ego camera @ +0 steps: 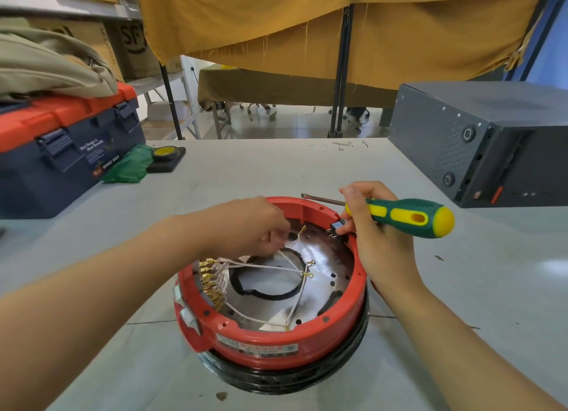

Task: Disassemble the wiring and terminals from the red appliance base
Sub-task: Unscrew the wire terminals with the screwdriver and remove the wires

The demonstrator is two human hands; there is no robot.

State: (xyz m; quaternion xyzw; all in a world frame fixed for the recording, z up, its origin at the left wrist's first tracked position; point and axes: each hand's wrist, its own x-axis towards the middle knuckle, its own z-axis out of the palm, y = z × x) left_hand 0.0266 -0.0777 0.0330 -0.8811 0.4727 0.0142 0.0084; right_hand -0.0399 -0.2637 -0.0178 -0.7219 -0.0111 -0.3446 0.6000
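Observation:
The red appliance base [264, 334] lies upside down on the grey table, open side up, with a black ring under it. White wires [267, 267] cross its metal floor, and several brass spade terminals [210, 283] cluster at the inner left wall. My left hand [246, 229] reaches into the base and pinches white wires near the far side. My right hand [373, 226] rests on the right rim; it holds a green and yellow screwdriver [405, 215], blade pointing left, while its fingertips touch a small black terminal block [336, 229].
A blue and red toolbox [61, 146] stands at the left with a beige bag on top. Green bags and a roll of yellow tape [164, 152] lie beside it. A dark computer case [479, 140] sits at the right rear.

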